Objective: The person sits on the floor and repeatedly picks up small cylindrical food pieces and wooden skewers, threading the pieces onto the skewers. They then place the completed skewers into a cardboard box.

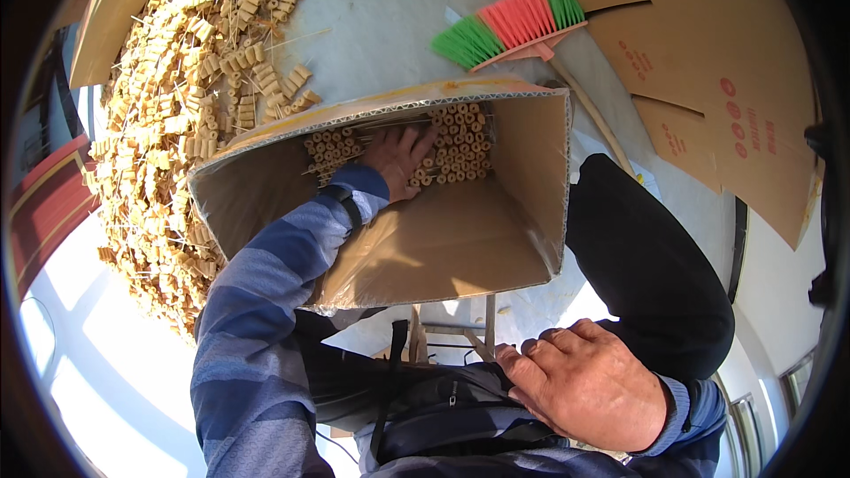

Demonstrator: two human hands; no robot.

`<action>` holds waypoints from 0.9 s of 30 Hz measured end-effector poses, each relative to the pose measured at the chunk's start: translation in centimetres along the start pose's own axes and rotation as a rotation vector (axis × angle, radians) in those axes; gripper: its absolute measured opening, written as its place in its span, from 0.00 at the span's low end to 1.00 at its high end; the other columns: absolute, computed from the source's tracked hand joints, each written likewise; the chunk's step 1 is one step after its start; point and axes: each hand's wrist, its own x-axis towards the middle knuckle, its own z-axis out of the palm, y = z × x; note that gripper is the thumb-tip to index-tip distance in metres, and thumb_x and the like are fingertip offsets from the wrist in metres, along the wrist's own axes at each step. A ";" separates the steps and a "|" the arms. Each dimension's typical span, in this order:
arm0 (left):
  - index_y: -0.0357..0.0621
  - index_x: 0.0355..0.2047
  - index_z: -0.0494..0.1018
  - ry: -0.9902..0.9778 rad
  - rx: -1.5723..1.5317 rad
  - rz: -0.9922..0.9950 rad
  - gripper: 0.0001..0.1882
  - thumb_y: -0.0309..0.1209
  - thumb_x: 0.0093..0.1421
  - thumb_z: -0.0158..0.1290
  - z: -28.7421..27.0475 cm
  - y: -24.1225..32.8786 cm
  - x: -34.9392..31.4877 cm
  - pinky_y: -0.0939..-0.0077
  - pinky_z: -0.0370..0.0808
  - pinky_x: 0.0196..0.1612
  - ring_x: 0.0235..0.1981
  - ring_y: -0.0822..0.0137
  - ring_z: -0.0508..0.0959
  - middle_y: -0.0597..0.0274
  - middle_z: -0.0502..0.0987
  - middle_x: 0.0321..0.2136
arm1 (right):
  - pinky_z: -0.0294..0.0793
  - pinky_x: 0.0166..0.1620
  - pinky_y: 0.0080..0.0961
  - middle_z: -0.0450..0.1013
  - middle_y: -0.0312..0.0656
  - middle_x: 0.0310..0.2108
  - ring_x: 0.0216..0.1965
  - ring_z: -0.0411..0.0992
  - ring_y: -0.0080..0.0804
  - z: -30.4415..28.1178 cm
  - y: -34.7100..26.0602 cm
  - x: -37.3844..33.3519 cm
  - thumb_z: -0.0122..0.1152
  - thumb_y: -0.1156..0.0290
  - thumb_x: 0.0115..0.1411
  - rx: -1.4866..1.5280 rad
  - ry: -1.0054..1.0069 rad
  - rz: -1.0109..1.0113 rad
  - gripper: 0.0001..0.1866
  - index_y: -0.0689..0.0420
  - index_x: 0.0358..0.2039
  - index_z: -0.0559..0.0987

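In front of me a cardboard box (425, 239) lies with its mouth toward me. Rows of tan ring-shaped pieces on thin sticks (460, 146) are stacked at its far end, their round ends facing me. My left hand (400, 159) reaches into the box and lies against these pieces, fingers spread; it grips nothing that I can see. Over my lap, outside the box, my right hand (593, 385) hangs with its fingers curled in and its back up. Nothing sticks out of it, and its palm is hidden.
A large heap of skewered tan pieces (168, 150) spreads over the floor at left. A green and pink broom (518, 26) lies beyond the box. Flattened cardboard (708, 80) covers the far right, and another carton (113, 18) stands far left. A wooden stool (452, 331) shows below the box.
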 end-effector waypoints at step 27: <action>0.47 0.64 0.65 0.107 -0.295 -0.296 0.33 0.42 0.60 0.59 5.0 -1.1 -1.2 0.48 0.62 0.65 0.61 0.39 0.65 0.41 0.63 0.61 | 0.74 0.39 0.29 0.75 0.37 0.29 0.34 0.76 0.33 -0.1 -0.9 0.5 0.66 0.63 0.56 -0.074 -0.011 0.033 0.20 0.58 0.48 0.77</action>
